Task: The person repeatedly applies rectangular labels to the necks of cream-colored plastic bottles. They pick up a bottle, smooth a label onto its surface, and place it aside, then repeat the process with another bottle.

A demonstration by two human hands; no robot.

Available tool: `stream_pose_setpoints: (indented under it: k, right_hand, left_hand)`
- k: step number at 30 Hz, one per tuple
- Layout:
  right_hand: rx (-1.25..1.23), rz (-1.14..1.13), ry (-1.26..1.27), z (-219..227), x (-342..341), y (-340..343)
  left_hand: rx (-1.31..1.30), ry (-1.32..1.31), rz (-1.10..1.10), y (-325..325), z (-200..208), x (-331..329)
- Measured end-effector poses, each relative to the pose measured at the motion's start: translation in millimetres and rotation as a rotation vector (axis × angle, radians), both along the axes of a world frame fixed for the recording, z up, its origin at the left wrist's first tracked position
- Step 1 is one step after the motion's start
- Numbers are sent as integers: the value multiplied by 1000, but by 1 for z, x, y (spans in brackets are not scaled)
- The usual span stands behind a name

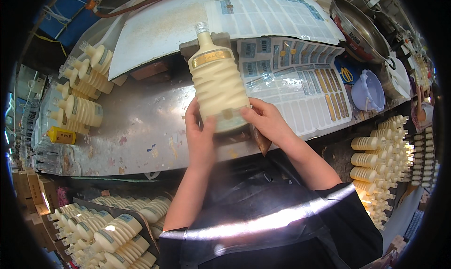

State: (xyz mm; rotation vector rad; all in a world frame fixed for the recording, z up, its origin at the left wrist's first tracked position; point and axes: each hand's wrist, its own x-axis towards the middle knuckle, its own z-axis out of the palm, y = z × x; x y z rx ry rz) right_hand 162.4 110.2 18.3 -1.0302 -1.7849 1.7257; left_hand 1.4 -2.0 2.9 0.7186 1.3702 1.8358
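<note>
A large cream bottle (pixel 218 83) with wavy ridges, a clear neck and a gold label band lies tilted on a dark block, its neck pointing away from me. My left hand (pixel 199 132) grips the left side of its base, thumb on the front. At the lower right my right hand (pixel 268 121) holds the base too, its thumb beside a small label near the bottom edge. Beside the bottle, label sheets (pixel 300 92) with rows of gold and blue-grey stickers are spread out; many spots on them are bare backing.
Several cream bottles (pixel 84 111) and a yellow bottle (pixel 62 135) are at the table's left end. A lilac bucket (pixel 368 91), yellow-handled scissors (pixel 346 75) and a metal pan (pixel 359 24) are on the right. More bottles (pixel 117 231) fill a crate below left; others (pixel 371 161) stand low right.
</note>
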Motion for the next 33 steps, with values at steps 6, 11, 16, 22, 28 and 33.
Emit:
stream_pose_setpoints:
  k: [6,11,16,22,28,33]
  right_hand:
    - [-19,-2,7,4,0,-1]
    - [-20,19,3,4,0,0]
    - [-150,51,67,-7,9,4]
    - [-67,82,93,-3,12,5]
    - [-73,6,84,12,0,-12]
    - [-52,14,66,4,1,-9]
  left_hand:
    - [6,-31,3,0,0,1]
    - [33,-66,0,0,0,1]
    - [97,-140,8,-7,-7,0]
    - [29,4,-21,-15,-19,-5]
    - [95,-3,1,-10,-18,1]
    - [-10,11,22,-6,-8,6]
